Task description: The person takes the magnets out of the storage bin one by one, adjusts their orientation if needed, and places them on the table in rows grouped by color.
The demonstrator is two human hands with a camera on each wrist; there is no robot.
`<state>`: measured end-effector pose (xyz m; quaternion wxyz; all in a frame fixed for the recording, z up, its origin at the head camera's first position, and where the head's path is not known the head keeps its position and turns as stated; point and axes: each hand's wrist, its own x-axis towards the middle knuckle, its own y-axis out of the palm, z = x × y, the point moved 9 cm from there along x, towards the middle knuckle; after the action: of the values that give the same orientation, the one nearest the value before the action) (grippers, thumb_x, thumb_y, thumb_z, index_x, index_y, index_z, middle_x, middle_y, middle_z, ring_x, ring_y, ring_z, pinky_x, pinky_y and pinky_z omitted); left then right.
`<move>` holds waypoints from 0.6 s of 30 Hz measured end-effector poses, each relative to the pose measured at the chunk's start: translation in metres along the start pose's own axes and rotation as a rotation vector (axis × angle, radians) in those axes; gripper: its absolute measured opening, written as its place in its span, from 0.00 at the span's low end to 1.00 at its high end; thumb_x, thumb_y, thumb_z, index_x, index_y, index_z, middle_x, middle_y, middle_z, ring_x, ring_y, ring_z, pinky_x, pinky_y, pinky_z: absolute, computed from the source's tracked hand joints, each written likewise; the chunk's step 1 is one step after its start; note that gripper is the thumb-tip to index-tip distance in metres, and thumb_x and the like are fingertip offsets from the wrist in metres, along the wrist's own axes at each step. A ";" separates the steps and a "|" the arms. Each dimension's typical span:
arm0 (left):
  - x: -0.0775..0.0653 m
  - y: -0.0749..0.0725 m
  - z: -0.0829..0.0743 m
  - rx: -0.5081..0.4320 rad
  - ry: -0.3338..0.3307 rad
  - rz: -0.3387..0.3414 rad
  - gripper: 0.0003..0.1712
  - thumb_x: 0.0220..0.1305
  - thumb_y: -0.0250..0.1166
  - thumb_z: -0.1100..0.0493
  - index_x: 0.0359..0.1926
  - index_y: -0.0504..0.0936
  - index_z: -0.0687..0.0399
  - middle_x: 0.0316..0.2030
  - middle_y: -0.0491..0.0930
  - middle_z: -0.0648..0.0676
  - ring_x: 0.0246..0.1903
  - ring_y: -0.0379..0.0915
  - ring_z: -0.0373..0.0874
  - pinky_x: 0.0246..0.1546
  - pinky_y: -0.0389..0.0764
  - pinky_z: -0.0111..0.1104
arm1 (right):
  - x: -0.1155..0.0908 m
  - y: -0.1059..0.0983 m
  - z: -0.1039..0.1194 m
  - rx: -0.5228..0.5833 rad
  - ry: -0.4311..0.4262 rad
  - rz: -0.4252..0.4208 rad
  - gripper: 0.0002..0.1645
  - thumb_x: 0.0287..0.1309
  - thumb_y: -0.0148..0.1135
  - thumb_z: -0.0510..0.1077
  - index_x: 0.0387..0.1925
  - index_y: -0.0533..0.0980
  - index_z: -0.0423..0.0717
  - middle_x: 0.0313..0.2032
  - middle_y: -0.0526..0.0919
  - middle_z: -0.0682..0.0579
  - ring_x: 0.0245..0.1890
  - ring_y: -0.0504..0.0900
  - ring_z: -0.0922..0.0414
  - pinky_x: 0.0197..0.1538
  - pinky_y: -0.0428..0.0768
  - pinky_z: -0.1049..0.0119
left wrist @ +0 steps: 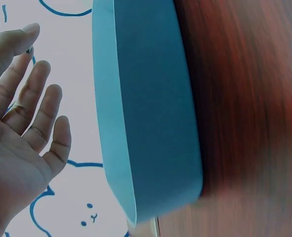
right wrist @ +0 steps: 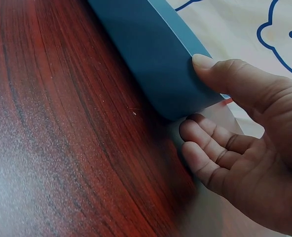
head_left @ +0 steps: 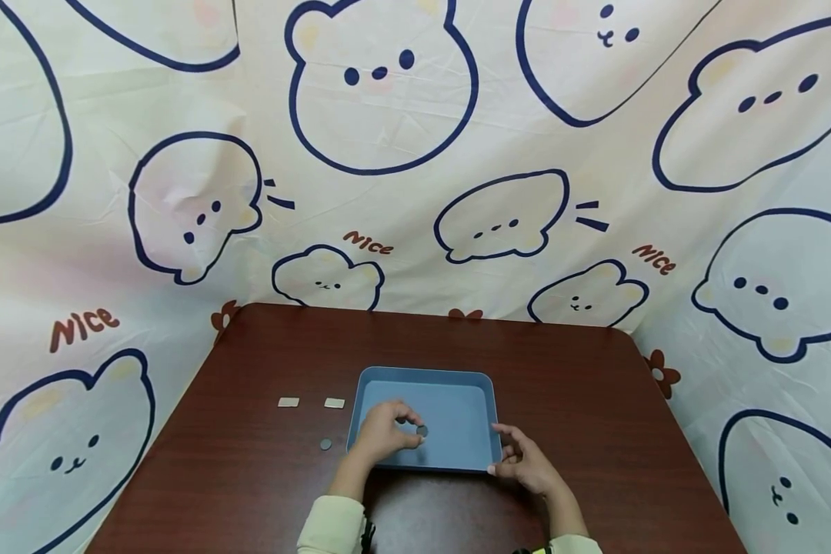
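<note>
A blue rectangular tray [head_left: 425,377] lies on the table. Over its left part my left hand [head_left: 385,432] pinches a small round grey disc [head_left: 422,431] between thumb and index finger. From the left wrist, just a dark sliver of that disc shows at the fingertips, the other fingers loosely bent. My right hand [head_left: 529,464] holds the tray's near right corner, thumb [right wrist: 205,61] on the front wall and fingers around the right side. A second grey disc [head_left: 326,444] lies on the table left of the tray.
Two small pale rectangular pieces [head_left: 288,402] lie in a row on the dark brown wooden table [head_left: 561,369], left of the tray. Cloth [head_left: 388,192] printed with bear faces hangs behind the table and on both sides.
</note>
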<state>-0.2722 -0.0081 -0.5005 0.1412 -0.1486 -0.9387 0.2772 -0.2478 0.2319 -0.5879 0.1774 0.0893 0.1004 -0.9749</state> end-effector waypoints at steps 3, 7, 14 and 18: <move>-0.007 -0.007 0.001 0.007 0.009 -0.027 0.07 0.45 0.74 0.61 0.27 0.84 0.48 0.31 0.76 0.44 0.37 0.71 0.50 0.33 0.73 0.39 | 0.000 0.000 -0.002 -0.021 -0.002 -0.009 0.47 0.46 0.70 0.32 0.66 0.56 0.34 0.32 0.73 0.40 0.23 0.73 0.55 0.27 0.73 0.63; -0.017 -0.019 0.005 0.045 0.007 -0.080 0.08 0.45 0.75 0.60 0.27 0.84 0.46 0.32 0.77 0.43 0.37 0.72 0.50 0.32 0.74 0.38 | -0.001 -0.002 -0.003 -0.040 -0.013 -0.026 0.48 0.46 0.70 0.33 0.66 0.56 0.36 0.31 0.73 0.42 0.24 0.74 0.55 0.28 0.74 0.63; -0.032 -0.048 0.018 0.034 -0.005 -0.205 0.12 0.40 0.76 0.64 0.27 0.84 0.46 0.30 0.78 0.42 0.35 0.74 0.49 0.34 0.75 0.43 | -0.001 -0.002 -0.001 -0.036 -0.032 -0.027 0.48 0.45 0.71 0.34 0.66 0.56 0.36 0.31 0.73 0.43 0.22 0.73 0.56 0.27 0.74 0.65; -0.038 -0.060 0.029 0.035 -0.039 -0.254 0.13 0.38 0.77 0.65 0.25 0.85 0.45 0.28 0.78 0.41 0.33 0.74 0.49 0.35 0.74 0.45 | 0.000 -0.002 -0.002 -0.022 -0.022 -0.022 0.48 0.45 0.70 0.32 0.66 0.56 0.35 0.31 0.73 0.43 0.23 0.73 0.56 0.27 0.74 0.64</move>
<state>-0.2600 -0.0838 -0.4970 0.1592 -0.0207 -0.9476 0.2762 -0.2483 0.2337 -0.5894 0.1688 0.0754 0.1101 -0.9766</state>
